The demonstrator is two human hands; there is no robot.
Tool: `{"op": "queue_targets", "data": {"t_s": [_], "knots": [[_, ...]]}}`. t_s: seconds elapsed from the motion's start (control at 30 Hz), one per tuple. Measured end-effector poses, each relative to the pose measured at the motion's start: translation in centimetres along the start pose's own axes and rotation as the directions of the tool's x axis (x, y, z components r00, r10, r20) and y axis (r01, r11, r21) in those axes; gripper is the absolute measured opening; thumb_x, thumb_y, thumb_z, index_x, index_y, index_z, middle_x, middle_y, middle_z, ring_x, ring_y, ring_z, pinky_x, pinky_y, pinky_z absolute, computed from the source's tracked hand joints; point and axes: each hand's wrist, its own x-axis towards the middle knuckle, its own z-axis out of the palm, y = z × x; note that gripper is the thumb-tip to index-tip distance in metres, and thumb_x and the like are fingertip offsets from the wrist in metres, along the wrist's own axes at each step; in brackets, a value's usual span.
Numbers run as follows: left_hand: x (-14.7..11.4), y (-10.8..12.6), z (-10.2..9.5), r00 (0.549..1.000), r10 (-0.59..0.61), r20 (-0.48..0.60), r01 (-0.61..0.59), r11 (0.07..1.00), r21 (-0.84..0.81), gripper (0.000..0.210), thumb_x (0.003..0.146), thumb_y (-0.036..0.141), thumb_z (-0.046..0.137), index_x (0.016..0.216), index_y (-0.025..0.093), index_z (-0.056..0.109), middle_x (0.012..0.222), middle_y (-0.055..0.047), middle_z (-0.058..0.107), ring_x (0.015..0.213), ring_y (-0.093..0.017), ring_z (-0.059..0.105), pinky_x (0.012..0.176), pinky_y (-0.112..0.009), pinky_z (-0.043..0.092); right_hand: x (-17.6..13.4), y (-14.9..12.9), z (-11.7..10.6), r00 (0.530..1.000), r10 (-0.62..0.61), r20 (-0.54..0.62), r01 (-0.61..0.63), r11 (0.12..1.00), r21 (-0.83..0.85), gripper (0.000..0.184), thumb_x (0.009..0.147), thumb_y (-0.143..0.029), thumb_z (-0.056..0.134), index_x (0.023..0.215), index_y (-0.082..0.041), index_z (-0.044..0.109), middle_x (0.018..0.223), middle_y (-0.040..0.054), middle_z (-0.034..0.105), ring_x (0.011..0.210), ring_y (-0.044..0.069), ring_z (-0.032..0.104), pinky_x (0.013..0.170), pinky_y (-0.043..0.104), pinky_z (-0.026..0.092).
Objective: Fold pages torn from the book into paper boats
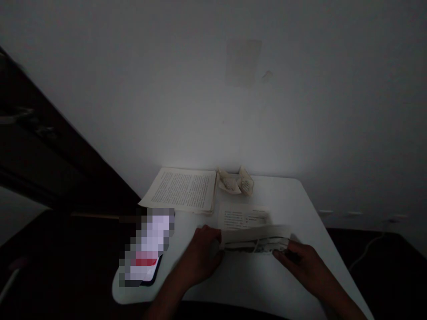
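Observation:
A printed sheet of paper (245, 218) lies on the white table, its near part folded up so that a strip with dark pictures faces me. My left hand (207, 251) is closed at the sheet's left edge, thumb towards the fold. At the right end, my right hand (305, 262) pinches the folded strip between thumb and fingers. Beyond the sheet stands a folded paper shape (236, 181) with pointed corners and print on it. The dim light hides the finer details of the fingers.
A stack of printed pages (183, 189) lies at the back left of the table (283, 195). Nearer on the left is a phone (150, 249) with a lit, blurred screen. A wall rises behind the table; a dark door (50, 133) stands at the left.

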Motion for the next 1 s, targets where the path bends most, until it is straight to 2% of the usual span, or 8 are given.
{"op": "queue_targets", "data": {"t_s": [0.13,0.23,0.33,0.43,0.57,0.73,0.93,1.0], "knots": [[0.1,-0.3,0.6,0.999,-0.051,-0.007,0.051,0.998,0.04,0.022,0.071,0.014,0.058,0.091,0.02,0.055,0.09,-0.004,0.059,0.086,-0.022,0.053,0.079,-0.036,0.042,0.1,-0.2,-0.2,0.993,0.065,0.098,-0.064,0.998,-0.005,0.025,0.083,-0.04,0.052,0.088,-0.022,0.068,0.068,0.0015,0.066,0.06,0.017,0.058,0.056,0.027,0.048],[0.2,-0.1,0.4,0.999,-0.021,0.032,0.019,0.999,0.039,0.022,0.068,0.013,0.061,0.087,0.02,0.055,0.09,-0.004,0.059,0.088,-0.022,0.052,0.08,-0.037,0.04,0.0,-0.1,-0.4,0.987,0.085,0.134,-0.087,0.996,0.009,0.023,0.083,-0.039,0.052,0.085,-0.022,0.067,0.068,0.0016,0.065,0.063,0.018,0.059,0.06,0.029,0.048],[0.1,0.2,0.2,0.997,0.048,0.058,-0.049,0.999,0.011,0.026,0.063,0.007,0.063,0.084,0.021,0.057,0.093,-0.003,0.06,0.091,-0.022,0.052,0.084,-0.038,0.037,-0.2,0.4,-0.6,0.985,0.015,0.172,-0.033,0.995,0.099,0.014,0.077,-0.033,0.058,0.081,-0.022,0.067,0.079,0.0039,0.067,0.073,0.02,0.061,0.067,0.032,0.05],[0.1,0.4,0.1,0.997,0.061,0.045,-0.061,0.998,-0.01,0.022,0.066,0.008,0.063,0.084,0.021,0.058,0.093,-0.003,0.062,0.09,-0.021,0.053,0.085,-0.038,0.036,-0.3,1.0,-0.6,0.979,-0.094,0.179,0.052,0.973,0.226,0.011,0.07,-0.025,0.064,0.081,-0.022,0.066,0.089,0.0071,0.067,0.084,0.023,0.061,0.075,0.035,0.049],[0.2,0.1,0.2,0.997,0.072,0.035,-0.072,0.997,-0.008,0.017,0.068,0.011,0.063,0.08,0.022,0.062,0.091,-0.002,0.063,0.089,-0.02,0.055,0.085,-0.038,0.037,-0.3,1.3,-0.5,0.984,-0.082,0.159,0.039,0.966,0.257,0.009,0.074,-0.023,0.061,0.082,-0.025,0.066,0.09,0.0058,0.067,0.085,0.022,0.062,0.076,0.036,0.049],[0.2,-0.4,0.3,0.994,0.104,0.02,-0.104,0.994,0.027,0.028,0.066,0.001,0.055,0.079,0.024,0.066,0.09,-0.001,0.064,0.087,-0.019,0.056,0.083,-0.038,0.038,-0.3,1.0,-0.7,0.969,-0.162,0.188,0.111,0.961,0.252,0.013,0.074,-0.027,0.064,0.087,-0.023,0.066,0.093,0.0069,0.066,0.087,0.022,0.062,0.076,0.035,0.05],[0.2,0.0,0.0,0.996,0.064,0.059,-0.068,0.995,0.075,0.011,0.077,0.015,0.057,0.076,0.022,0.066,0.091,-0.002,0.063,0.089,-0.019,0.054,0.081,-0.036,0.04,-0.4,0.2,-0.6,0.981,0.006,0.195,-0.032,0.991,0.13,0.017,0.083,-0.033,0.054,0.086,-0.023,0.067,0.092,0.0056,0.066,0.085,0.02,0.063,0.075,0.031,0.051],[0.1,0.1,0.0,0.997,0.065,0.049,-0.069,0.995,0.076,0.011,0.077,0.015,0.058,0.075,0.022,0.065,0.091,-0.002,0.063,0.089,-0.019,0.054,0.082,-0.036,0.04,-0.4,0.3,-0.5,0.98,-0.003,0.198,-0.021,0.992,0.122,0.017,0.083,-0.034,0.054,0.087,-0.023,0.067,0.093,0.0054,0.066,0.086,0.02,0.062,0.077,0.031,0.05]]}}
